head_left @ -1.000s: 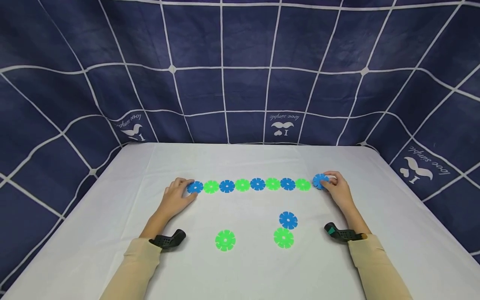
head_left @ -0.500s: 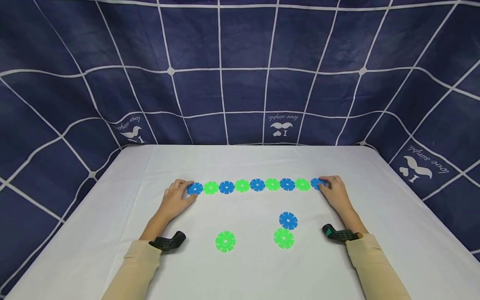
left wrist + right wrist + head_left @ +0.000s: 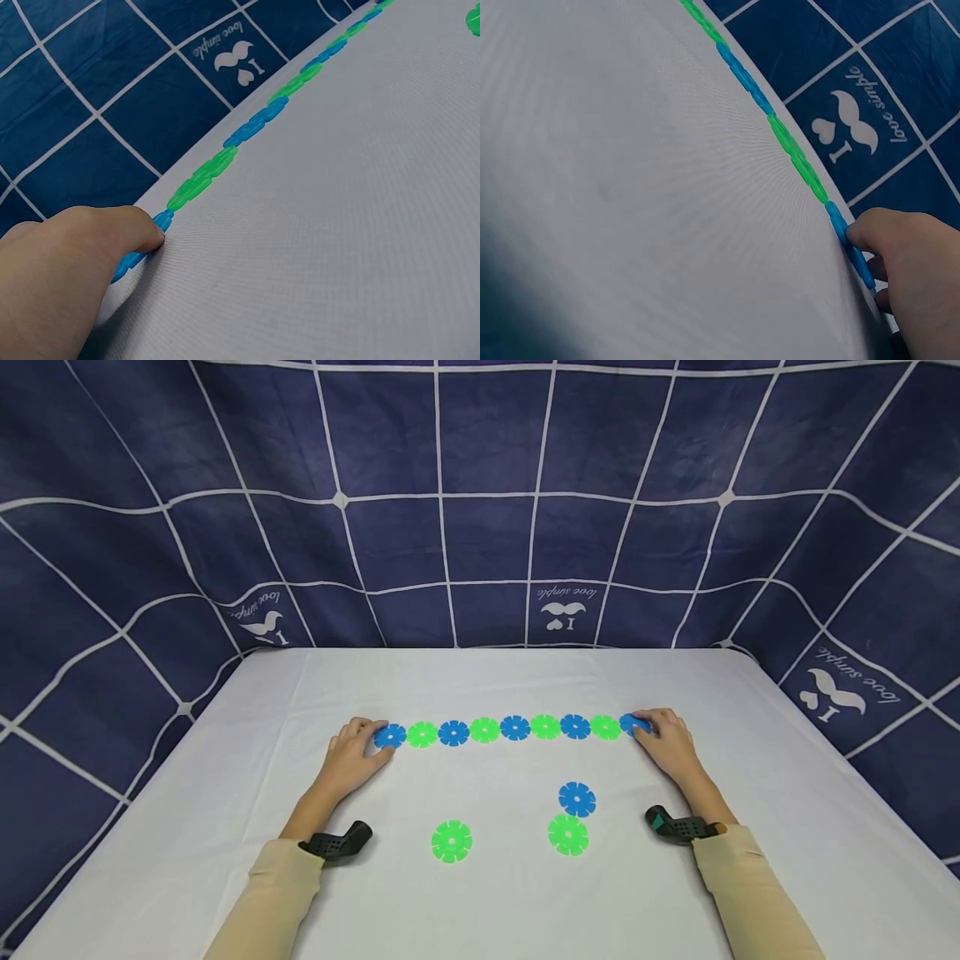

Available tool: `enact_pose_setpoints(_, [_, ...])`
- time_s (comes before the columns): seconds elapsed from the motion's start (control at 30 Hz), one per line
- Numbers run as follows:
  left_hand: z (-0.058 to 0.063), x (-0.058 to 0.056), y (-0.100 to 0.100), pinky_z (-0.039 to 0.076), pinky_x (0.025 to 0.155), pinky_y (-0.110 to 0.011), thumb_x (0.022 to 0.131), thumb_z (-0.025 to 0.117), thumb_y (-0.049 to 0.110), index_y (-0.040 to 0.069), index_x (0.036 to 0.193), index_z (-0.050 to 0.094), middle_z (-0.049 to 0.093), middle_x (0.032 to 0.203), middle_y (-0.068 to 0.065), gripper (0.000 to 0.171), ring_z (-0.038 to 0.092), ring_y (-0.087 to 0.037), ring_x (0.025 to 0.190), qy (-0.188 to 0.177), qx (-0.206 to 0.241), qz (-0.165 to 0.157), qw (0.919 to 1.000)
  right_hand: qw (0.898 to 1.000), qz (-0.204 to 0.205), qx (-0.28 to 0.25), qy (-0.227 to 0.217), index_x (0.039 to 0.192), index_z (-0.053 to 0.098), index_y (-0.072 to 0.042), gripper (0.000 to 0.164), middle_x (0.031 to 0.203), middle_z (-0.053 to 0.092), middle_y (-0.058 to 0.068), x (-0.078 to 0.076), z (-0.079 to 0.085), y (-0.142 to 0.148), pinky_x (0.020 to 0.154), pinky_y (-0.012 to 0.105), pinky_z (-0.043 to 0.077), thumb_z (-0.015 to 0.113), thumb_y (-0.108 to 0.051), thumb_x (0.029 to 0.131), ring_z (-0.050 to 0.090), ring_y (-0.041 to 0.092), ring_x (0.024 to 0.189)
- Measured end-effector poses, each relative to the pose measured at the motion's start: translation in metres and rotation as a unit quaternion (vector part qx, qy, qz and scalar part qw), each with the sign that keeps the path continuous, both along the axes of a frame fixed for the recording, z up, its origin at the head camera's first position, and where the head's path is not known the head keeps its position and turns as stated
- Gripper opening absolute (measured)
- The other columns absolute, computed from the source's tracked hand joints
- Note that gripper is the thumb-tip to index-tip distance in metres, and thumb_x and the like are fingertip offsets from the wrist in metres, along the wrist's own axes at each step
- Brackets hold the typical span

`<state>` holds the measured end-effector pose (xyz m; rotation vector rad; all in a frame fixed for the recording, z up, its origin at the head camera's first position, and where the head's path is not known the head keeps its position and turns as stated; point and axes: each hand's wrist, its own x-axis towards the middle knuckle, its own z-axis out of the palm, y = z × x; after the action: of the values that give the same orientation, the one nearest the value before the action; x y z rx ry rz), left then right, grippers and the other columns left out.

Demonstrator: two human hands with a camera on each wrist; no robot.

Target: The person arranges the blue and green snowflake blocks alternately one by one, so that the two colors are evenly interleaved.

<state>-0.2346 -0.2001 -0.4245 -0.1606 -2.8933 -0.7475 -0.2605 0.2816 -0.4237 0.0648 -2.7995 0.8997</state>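
A row of notched plastic discs, blue and green by turns, lies flat across the white table. My left hand (image 3: 352,756) grips the blue disc (image 3: 390,736) at the row's left end between thumb and fingers. At the right end, my right hand (image 3: 670,743) pinches another blue disc (image 3: 632,724) by its outer edge, and that disc lies against or very near a green disc (image 3: 606,727). In the right wrist view the thumb is on the blue disc (image 3: 849,244); the other fingers are partly hidden behind it.
Nearer the front lie a loose blue disc (image 3: 577,799), a green disc (image 3: 568,835) touching or almost touching it, and a separate green disc (image 3: 452,842). A dark blue checked cloth (image 3: 487,535) hangs behind the white table (image 3: 510,893).
My right hand has brought its blue disc down and slightly left, from a tilted position beside the row to flat at its right end. The left hand has stayed in place.
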Motion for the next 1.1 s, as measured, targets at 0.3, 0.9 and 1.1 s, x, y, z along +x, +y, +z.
enact_pose_setpoints(0.3, [0.001,0.000,0.000,0.029,0.091,-0.049,0.083,0.057,0.033,0.004,0.129,0.047,0.044,0.125,-0.019,0.055,0.040,-0.036,0.117,0.003,-0.003,-0.001,1.0000,1.000,-0.004,0.005,0.008,0.121,0.053,-0.001,0.038,0.126,0.043,0.025,-0.002,-0.003,0.000,0.092,0.054,0.025,0.048,-0.023,0.091,0.037,0.040,0.116])
enact_pose_setpoints(0.9, [0.000,0.001,0.000,0.029,0.091,-0.049,0.083,0.057,0.032,0.005,0.130,0.047,0.043,0.125,-0.019,0.055,0.040,-0.036,0.117,-0.002,-0.002,0.002,1.0000,0.995,0.077,-0.023,0.053,0.120,0.057,-0.009,0.034,0.123,0.050,0.016,0.005,0.024,-0.050,0.093,0.053,0.025,0.051,-0.023,0.090,0.044,0.032,0.105])
enact_pose_setpoints(1.1, [0.000,0.000,0.000,0.029,0.092,-0.049,0.083,0.057,0.033,0.005,0.130,0.047,0.043,0.126,-0.019,0.055,0.039,-0.036,0.118,-0.004,-0.008,0.006,0.9999,0.987,0.151,-0.032,0.045,0.116,0.060,-0.016,0.029,0.118,0.055,0.007,0.019,0.034,-0.095,0.083,0.043,0.034,0.057,-0.022,0.088,0.048,0.024,0.096])
